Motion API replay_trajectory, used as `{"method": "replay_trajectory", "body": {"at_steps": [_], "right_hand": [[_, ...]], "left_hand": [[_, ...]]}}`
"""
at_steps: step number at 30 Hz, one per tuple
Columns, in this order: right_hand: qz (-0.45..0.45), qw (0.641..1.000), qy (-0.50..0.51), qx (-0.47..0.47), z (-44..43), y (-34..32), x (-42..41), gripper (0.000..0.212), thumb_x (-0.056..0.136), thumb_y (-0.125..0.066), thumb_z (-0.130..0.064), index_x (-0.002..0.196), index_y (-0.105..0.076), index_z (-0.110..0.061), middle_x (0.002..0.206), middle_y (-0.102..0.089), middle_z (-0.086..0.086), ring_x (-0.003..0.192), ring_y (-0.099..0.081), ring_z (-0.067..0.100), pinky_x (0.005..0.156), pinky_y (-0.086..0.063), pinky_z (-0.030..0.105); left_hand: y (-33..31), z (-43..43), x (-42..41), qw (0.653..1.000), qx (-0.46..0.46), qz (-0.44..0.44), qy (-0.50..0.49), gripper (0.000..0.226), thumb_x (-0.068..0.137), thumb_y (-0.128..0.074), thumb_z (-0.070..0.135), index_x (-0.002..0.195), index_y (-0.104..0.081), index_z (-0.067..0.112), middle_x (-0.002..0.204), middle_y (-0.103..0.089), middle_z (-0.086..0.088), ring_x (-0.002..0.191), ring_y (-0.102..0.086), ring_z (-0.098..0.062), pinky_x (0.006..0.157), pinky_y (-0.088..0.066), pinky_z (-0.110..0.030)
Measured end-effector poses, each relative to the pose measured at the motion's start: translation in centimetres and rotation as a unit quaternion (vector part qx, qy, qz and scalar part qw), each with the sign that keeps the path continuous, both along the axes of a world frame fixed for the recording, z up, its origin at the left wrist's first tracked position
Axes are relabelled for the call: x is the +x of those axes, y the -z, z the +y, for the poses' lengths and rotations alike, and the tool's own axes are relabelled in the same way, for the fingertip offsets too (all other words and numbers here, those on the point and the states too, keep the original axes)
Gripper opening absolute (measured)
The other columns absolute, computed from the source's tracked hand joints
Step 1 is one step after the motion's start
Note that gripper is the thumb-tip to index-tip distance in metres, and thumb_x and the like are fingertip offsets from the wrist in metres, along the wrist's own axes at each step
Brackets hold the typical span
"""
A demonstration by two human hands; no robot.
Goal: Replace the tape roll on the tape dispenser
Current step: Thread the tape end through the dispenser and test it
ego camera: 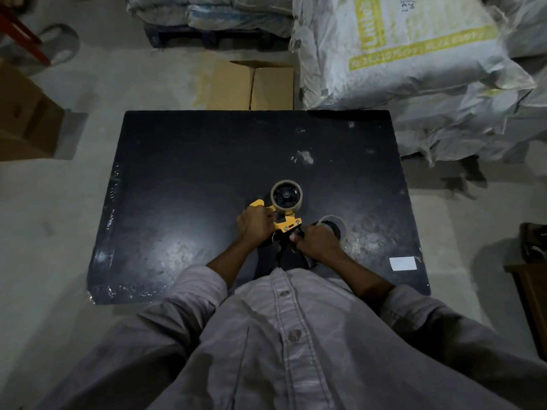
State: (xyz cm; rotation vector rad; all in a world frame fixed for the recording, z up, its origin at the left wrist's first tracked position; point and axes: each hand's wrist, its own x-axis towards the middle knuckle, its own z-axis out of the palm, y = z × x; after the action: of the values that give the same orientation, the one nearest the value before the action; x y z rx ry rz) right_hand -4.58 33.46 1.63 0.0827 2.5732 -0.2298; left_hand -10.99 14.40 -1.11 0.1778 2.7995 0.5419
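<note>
Over the black tabletop point(177, 173), the left hand point(254, 224) grips the yellow tape dispenser point(285, 224), a tape roll point(286, 196) seated on its hub. The right hand point(318, 242) clamps the dispenser's dark end, half hiding what seems a second roll point(336, 226). White sacks point(414, 69) and a cardboard box point(251, 85) lie beyond.

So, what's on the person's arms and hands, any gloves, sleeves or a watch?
Both hands are bare: the left hand and right hand show no gloves, and no watch or ring is visible. The person wears a light grey button-front shirt; its left sleeve and right sleeve are creased and end partway up, leaving the forearms uncovered.
</note>
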Motion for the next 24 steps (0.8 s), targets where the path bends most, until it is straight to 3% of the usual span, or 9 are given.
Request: {"method": "replay_trajectory", "body": {"at_steps": [4,6,9,12,16,19,21,24], "right_hand": [[-0.027,0.998,0.036,-0.032,-0.1,0.7,0.2,0.069,0.12,-0.044,-0.057,0.128,-0.074,0.005,0.129,-0.078,0.028,0.126,-0.072,0.043,0.104,-0.052,0.046],[-0.031,0.996,0.062,-0.052,-0.2,1.0,0.3,0.072,0.119,-0.046,-0.058,0.126,-0.073,0.008,0.127,-0.078,0.031,0.126,-0.072,0.045,0.101,-0.054,0.047],[-0.03,0.994,0.083,-0.062,0.0,1.5,0.3,0.072,0.118,-0.049,-0.061,0.126,-0.073,0.007,0.129,-0.076,0.031,0.126,-0.071,0.047,0.097,-0.054,0.046],[-0.029,0.993,0.091,-0.072,0.3,2.1,0.3,0.072,0.115,-0.05,-0.065,0.119,-0.074,0.003,0.116,-0.079,0.028,0.115,-0.076,0.044,0.082,-0.049,0.041],[-0.039,0.99,0.109,-0.08,0.8,2.2,0.0,0.067,0.113,-0.052,-0.068,0.101,-0.07,-0.005,0.094,-0.074,0.02,0.094,-0.076,0.038,0.077,-0.045,0.035],[-0.056,0.989,0.112,-0.08,1.0,1.9,-0.3,0.071,0.11,-0.055,-0.074,0.097,-0.071,-0.006,0.098,-0.078,0.021,0.097,-0.077,0.039,0.079,-0.052,0.037],[-0.059,0.989,0.113,-0.081,1.2,2.1,-0.4,0.073,0.106,-0.057,-0.079,0.088,-0.065,-0.009,0.087,-0.074,0.015,0.097,-0.079,0.037,0.08,-0.057,0.039],[-0.065,0.988,0.12,-0.068,1.3,2.2,-0.4,0.072,0.101,-0.061,-0.083,0.092,-0.06,-0.012,0.089,-0.066,0.008,0.101,-0.076,0.033,0.081,-0.059,0.041]], "left_hand": [[0.2,-1.5,3.2,0.998,-0.005,0.034,0.048,0.015,0.092,-0.071,0.022,0.097,-0.085,0.023,0.088,-0.081,-0.012,0.084,-0.077,-0.039,0.064,-0.05,-0.035],[0.7,-2.6,4.7,0.998,0.032,0.056,0.019,0.025,0.094,-0.072,0.021,0.11,-0.088,0.032,0.088,-0.083,-0.011,0.08,-0.077,-0.037,0.065,-0.054,-0.033],[1.0,-3.9,5.3,0.995,0.052,0.064,-0.057,0.027,0.098,-0.066,0.032,0.113,-0.088,0.032,0.092,-0.085,-0.009,0.084,-0.08,-0.035,0.068,-0.056,-0.032],[1.7,-5.2,5.1,0.995,0.021,0.075,-0.057,0.027,0.102,-0.065,0.035,0.117,-0.087,0.032,0.092,-0.085,-0.006,0.084,-0.08,-0.031,0.069,-0.053,-0.031],[2.3,-6.6,3.8,0.993,-0.009,0.108,-0.056,0.036,0.099,-0.053,0.041,0.113,-0.085,0.036,0.09,-0.084,-0.006,0.085,-0.079,-0.037,0.072,-0.06,-0.037],[2.1,-6.8,2.0,0.992,-0.025,0.118,-0.039,0.029,0.102,-0.059,0.036,0.114,-0.086,0.037,0.09,-0.084,-0.005,0.085,-0.078,-0.036,0.069,-0.054,-0.034],[1.9,-6.6,1.2,0.992,-0.027,0.117,-0.027,0.024,0.103,-0.063,0.031,0.112,-0.086,0.034,0.093,-0.084,-0.003,0.088,-0.078,-0.035,0.068,-0.049,-0.033],[2.1,-6.6,0.5,0.993,0.017,0.114,0.01,0.016,0.101,-0.071,0.023,0.107,-0.085,0.027,0.104,-0.081,0.001,0.09,-0.076,-0.031,0.069,-0.054,-0.034]]}}
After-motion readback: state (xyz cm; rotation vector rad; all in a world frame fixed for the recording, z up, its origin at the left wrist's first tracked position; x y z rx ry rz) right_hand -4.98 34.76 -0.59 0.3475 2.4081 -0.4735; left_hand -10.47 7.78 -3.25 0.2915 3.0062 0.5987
